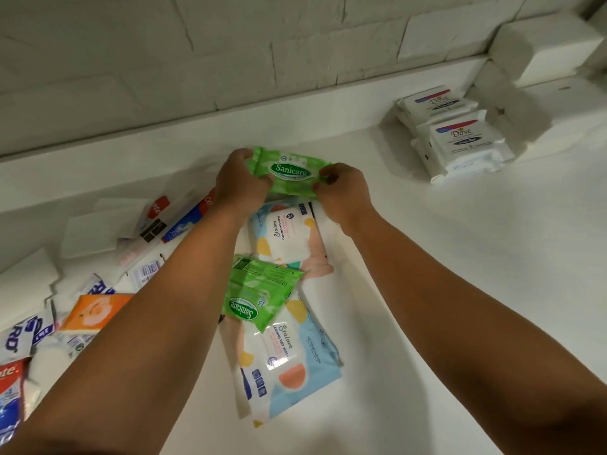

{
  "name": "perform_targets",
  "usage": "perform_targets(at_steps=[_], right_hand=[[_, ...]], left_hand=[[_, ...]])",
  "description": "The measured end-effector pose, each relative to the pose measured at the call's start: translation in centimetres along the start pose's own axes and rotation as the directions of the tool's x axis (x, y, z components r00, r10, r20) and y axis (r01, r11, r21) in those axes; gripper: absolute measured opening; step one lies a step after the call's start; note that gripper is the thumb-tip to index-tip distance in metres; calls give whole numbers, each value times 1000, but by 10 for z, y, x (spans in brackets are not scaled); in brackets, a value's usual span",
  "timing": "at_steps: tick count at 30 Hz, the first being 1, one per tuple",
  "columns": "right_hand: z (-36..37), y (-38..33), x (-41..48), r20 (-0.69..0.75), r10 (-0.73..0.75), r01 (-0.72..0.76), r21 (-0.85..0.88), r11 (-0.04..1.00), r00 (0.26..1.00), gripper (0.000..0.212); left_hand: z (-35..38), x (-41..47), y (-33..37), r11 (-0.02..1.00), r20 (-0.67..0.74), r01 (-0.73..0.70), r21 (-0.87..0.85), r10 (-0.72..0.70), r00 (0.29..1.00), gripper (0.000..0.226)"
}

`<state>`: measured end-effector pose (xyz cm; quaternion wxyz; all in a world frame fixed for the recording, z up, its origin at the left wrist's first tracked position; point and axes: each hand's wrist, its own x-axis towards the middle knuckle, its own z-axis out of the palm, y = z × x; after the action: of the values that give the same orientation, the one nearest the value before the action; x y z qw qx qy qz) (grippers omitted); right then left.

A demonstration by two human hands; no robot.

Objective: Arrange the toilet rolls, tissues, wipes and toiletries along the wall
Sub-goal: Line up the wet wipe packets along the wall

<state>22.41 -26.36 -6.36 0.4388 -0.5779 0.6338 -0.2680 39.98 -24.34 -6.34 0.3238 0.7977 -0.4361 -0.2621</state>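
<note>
A green Sanicare wipes pack [290,172] is held between both hands, just in front of the low ledge at the foot of the wall. My left hand [241,180] grips its left end and my right hand [345,192] pinches its right end. Below it lies a white Stalove wipes pack [289,238] flat on the white surface. A second green Sanicare pack [258,292] rests on top of another Stalove pack [289,359] nearer to me. Two stacks of white Dove packs [460,136] sit to the right by the wall.
White tissue packs [545,50] are stacked in the far right corner. A jumble of toiletries lies at the left: white boxes [88,238], toothpaste boxes [179,224], an orange soap box [93,311] and sachets [19,336]. The white brick wall [197,60] runs behind the ledge.
</note>
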Motion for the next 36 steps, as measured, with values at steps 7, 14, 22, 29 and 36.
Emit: perform_targets(at_steps=[7,14,22,29,36], right_hand=[[-33,14,14,-131,-69,69,-4,998,989,43],[-61,40,38,-156,-259,193,-345,919,953,35],[-70,60,62,-71,-329,235,-561,794,941,42],[-75,65,76,84,-286,275,-621,734,954,58],[-79,62,87,142,-233,270,-630,728,962,63]], left_hand=[[25,-12,29,1000,132,-9,9,8,991,33],[66,9,46,995,245,89,-55,-73,967,12],[101,25,67,993,242,95,-69,-76,967,20],[115,41,71,995,179,93,-31,-86,980,24],[120,48,69,990,75,-10,138,0,997,34]])
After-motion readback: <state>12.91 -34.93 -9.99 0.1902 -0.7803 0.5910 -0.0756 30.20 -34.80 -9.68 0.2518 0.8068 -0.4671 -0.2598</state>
